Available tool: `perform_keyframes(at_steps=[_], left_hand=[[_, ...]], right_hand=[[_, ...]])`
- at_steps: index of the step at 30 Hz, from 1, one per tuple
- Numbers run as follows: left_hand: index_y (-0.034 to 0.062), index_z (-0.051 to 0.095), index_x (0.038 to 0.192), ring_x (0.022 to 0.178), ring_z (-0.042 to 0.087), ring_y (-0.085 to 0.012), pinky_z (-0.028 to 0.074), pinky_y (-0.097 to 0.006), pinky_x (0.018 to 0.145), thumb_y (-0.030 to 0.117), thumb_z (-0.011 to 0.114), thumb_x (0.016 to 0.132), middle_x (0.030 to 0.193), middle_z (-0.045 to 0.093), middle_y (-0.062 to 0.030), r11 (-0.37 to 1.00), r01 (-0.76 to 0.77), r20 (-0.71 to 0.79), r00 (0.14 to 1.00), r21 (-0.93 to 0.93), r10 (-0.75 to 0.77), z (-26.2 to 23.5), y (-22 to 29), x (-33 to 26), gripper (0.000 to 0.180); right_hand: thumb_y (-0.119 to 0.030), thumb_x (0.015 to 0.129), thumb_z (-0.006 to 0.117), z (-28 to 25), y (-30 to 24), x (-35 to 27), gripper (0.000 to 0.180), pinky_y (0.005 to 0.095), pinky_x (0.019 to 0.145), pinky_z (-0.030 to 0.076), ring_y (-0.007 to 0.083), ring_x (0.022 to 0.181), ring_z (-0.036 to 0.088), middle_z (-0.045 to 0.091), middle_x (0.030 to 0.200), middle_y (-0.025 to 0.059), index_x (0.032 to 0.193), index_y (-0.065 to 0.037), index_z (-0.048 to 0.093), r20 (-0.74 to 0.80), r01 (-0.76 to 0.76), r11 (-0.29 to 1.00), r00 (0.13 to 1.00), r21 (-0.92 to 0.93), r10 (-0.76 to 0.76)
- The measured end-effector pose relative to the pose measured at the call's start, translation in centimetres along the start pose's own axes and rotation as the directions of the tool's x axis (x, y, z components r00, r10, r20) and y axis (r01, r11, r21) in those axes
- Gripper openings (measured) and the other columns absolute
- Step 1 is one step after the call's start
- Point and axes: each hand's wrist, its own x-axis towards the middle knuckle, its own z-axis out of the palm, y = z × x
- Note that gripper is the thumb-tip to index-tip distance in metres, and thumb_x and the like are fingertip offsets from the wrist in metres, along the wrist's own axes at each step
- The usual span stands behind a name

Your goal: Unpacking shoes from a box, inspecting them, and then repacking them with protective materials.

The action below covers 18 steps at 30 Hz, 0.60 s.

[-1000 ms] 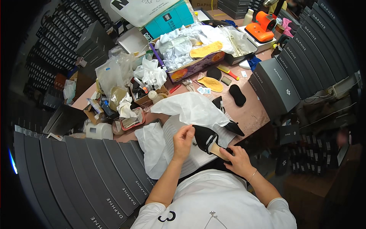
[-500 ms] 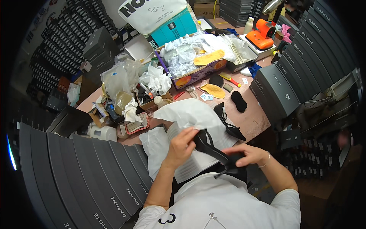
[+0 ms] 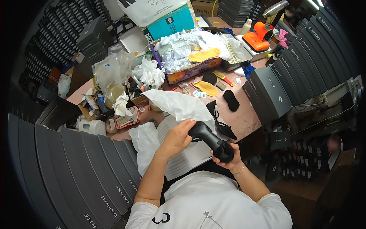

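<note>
A black shoe [image 3: 207, 139] is held between my two hands over my lap, with its smooth underside turned up. My left hand [image 3: 177, 138] is closed round the end farther from me. The fingers of my right hand [image 3: 231, 157] wrap the nearer, thicker end. Just beyond, a second black shoe [image 3: 221, 121] with thin straps lies on its side at the edge of white tissue paper [image 3: 181, 107]. Under my left forearm are pale ribbed sheets [image 3: 173, 152], with another crumpled white paper [image 3: 143, 147] beside them.
Stacks of dark grey shoe boxes rise at the left [image 3: 82, 171] and right [image 3: 267, 89]. A purple carton [image 3: 194, 72] of crumpled paper stands on the pink table [image 3: 246, 120]. Nearby lie a black pad [image 3: 231, 100], a yellow insole [image 3: 206, 89], a brush [image 3: 224, 78] and a red basket [image 3: 127, 118].
The shoe has been turned over, so its underside now faces up. My right hand has shifted from its side to beneath the nearer end. The whole view has moved slightly.
</note>
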Motion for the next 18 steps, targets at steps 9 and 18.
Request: perform_keyframes(at_steps=[9,18], left_hand=[[0.0021,0.056,0.12,0.086,0.066,-0.027,0.055,-0.032,0.069,-0.004,0.061,0.066,0.127,0.056,-0.0153,0.923,-0.383,0.007,0.923,-0.026,0.384,2.8,8.1,-3.3,0.055],[0.0058,0.045,0.135,0.097,0.061,-0.0272,0.051,-0.032,0.08,-0.001,0.059,0.076,0.136,0.048,-0.0142,0.837,-0.165,0.18,0.938,-0.522,0.298,8.0,7.9,-6.3,0.061]], right_hand=[[-0.014,0.089,0.06,7.3,2.0,5.8,0.052,0.0319,0.1,0.041,0.0186,0.119,0.048,0.049,0.131,0.0084,0.136,-0.004,0.04,-0.188,-0.039,0.302,0.855,-0.953,-0.484],[-0.017,0.089,0.063,2.0,0.4,9.6,0.064,0.031,0.101,0.037,0.0197,0.123,0.044,0.046,0.133,0.0135,0.143,-0.003,0.031,-0.065,0.065,0.224,0.846,-0.973,-0.529]])
